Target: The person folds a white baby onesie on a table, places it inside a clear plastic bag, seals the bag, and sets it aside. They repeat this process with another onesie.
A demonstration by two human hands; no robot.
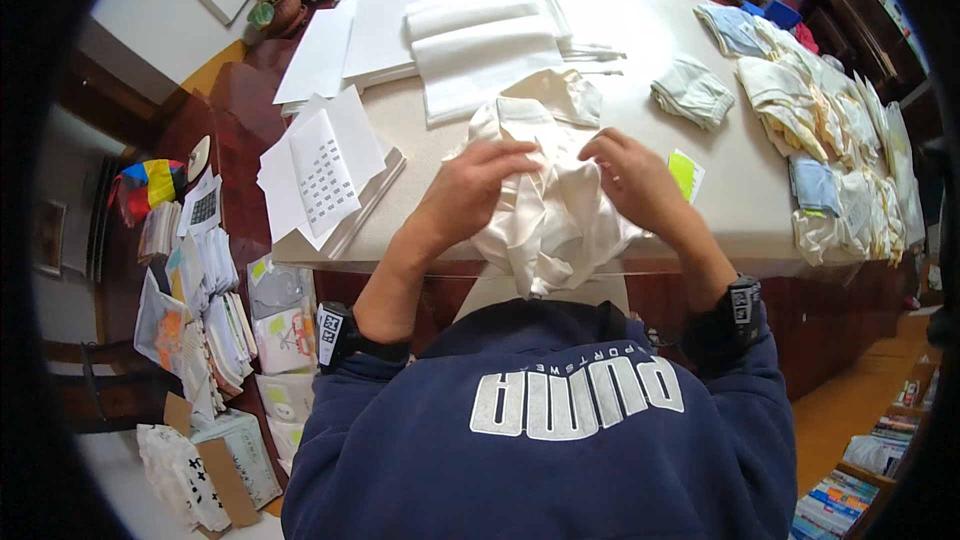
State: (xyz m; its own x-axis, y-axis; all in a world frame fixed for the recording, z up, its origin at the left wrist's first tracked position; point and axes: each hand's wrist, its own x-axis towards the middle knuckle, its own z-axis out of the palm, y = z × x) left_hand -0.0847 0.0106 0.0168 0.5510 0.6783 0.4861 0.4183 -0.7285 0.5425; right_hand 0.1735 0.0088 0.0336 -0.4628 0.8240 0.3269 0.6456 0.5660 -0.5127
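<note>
A cream, satin-like garment (555,217) lies loosely bunched at the table's near edge, part of it hanging over. My left hand (480,180) rests on its left side, fingers bent over the cloth; whether they pinch it cannot be told. On the right side of the cloth is my right hand (626,172), its fingers spread and curved, with no clear grip showing. Just beyond both hands, the garment's upper part lies near a stack of white plastic bags (487,52). A bright green tag on a white card (684,176) lies right of my right hand.
White sheets (322,165), the top one printed, are stacked at left. Folded pale pants (691,90) lie right of centre. Piles of folded baby clothes (847,127) cover the right end. Packed garments (281,337) stand below the table's left edge, beside papers (217,300).
</note>
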